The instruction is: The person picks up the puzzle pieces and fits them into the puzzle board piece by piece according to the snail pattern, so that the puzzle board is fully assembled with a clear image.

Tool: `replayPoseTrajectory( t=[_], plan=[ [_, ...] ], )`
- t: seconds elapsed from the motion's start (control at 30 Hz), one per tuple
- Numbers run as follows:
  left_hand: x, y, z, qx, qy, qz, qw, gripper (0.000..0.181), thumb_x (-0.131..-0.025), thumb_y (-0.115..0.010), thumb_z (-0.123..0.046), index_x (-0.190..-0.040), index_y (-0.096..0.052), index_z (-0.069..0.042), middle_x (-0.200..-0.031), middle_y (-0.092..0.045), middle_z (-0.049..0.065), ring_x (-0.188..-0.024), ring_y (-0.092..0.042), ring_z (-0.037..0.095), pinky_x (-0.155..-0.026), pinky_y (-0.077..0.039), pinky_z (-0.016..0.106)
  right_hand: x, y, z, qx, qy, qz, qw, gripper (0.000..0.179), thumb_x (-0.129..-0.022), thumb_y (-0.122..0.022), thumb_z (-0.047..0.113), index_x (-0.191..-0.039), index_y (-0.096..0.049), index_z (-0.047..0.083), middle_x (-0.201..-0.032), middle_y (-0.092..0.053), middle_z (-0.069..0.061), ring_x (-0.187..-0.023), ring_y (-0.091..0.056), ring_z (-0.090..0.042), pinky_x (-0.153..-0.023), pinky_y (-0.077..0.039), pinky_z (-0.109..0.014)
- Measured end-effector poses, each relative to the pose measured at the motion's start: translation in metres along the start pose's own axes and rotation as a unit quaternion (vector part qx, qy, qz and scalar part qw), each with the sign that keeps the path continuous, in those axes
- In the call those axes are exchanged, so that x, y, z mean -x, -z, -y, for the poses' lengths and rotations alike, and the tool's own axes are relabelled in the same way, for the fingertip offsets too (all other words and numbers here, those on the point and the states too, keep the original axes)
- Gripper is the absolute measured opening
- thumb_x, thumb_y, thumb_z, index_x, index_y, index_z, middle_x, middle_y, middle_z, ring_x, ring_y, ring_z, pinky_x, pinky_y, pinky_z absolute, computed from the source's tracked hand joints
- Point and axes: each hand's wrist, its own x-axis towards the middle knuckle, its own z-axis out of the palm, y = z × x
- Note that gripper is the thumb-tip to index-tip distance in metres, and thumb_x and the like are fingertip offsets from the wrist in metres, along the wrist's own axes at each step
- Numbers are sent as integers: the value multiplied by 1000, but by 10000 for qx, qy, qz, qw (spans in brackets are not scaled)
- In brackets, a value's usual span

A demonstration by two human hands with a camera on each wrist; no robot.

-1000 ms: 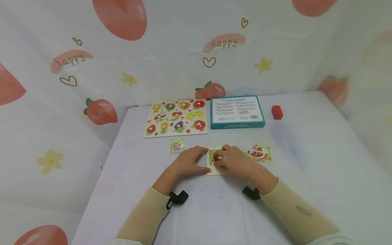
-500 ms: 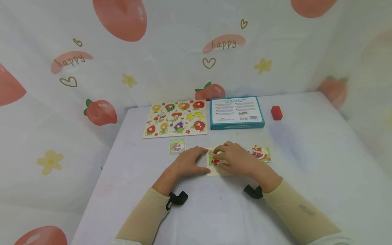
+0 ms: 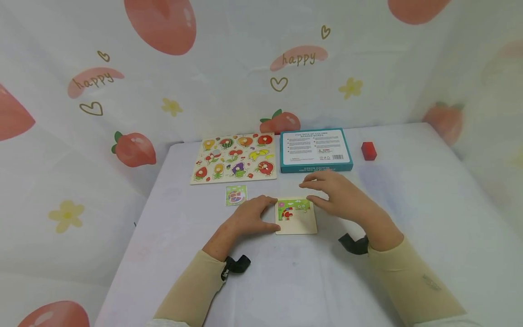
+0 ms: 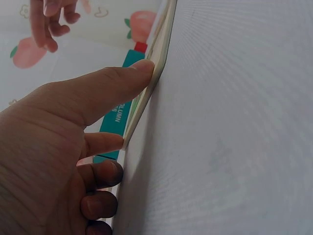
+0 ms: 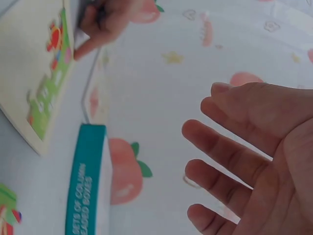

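A small square wooden jigsaw board lies flat in the middle of the table. Green picture pieces cover its top and upper left; bare wood shows elsewhere. My left hand holds the board by its left side, thumb at the near corner and index finger at the far corner. In the left wrist view, the thumb presses on the board's edge. Above and right of the board, my right hand is raised with fingers apart and nothing in them. A colourful loose jigsaw piece shows at the right wrist view's lower left.
A fruit knob puzzle lies at the back left, beside a teal and white box. The red block stands right of the box. Left of the jigsaw board is a small picture card. A printed cloth hangs behind the table.
My right hand has lifted off the board's pieces and moved right and away, now covering the loose pieces at the right in the head view. The left hand has stayed put.
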Motion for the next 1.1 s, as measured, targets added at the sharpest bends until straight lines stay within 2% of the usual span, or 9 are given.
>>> replayPoseTrajectory(
  t=[0.1,0.27,0.37,0.6,0.77,1.1],
  plan=[
    [0,0,0,0,-7,-11,10000,81,-83,-80,-53,-151,-51,-19,-148,-54,-1,-133,-50,18,-111,-40,40,4,8,-7,-48,-93,-190,9998,38,-93,-77,20,-130,-71,15,-130,-64,-7,-123,-55,-30,-98,-51,-50],
    [0,0,-1,-13,-22,-38,10000,81,-83,-80,-52,-151,-52,-19,-147,-54,-1,-132,-50,18,-111,-40,39,12,19,-22,-143,144,-630,9978,36,-94,-74,14,-130,-71,10,-127,-65,-10,-119,-57,-31,-96,-51,-51],
    [1,0,-1,6,-25,-43,10000,81,-82,-81,-52,-151,-52,-18,-148,-54,-1,-134,-50,18,-112,-40,39,15,24,-28,-267,58,-715,9971,37,-95,-74,14,-131,-69,9,-127,-65,-11,-118,-57,-32,-93,-53,-52],
    [1,-1,-1,9,-22,-61,10000,82,-82,-81,-51,-151,-51,-18,-148,-54,0,-134,-50,19,-112,-40,40,19,34,-39,-798,-787,-486,9925,43,-97,-73,21,-137,-66,10,-133,-62,-13,-118,-56,-33,-93,-53,-55],
    [0,-1,1,53,-63,-80,9999,82,-82,-81,-52,-150,-52,-18,-147,-55,0,-131,-51,19,-111,-41,40,22,36,-52,-884,-1325,-300,9868,48,-97,-72,26,-141,-62,10,-131,-60,-12,-113,-53,-33,-90,-52,-53],
    [0,-2,2,46,-83,-90,9999,82,-82,-81,-53,-150,-52,-18,-147,-55,0,-133,-50,19,-111,-40,40,25,33,-83,-859,-1936,38,9773,47,-95,-75,27,-136,-64,6,-123,-63,-16,-108,-51,-33,-78,-50,-41]
  ],
)
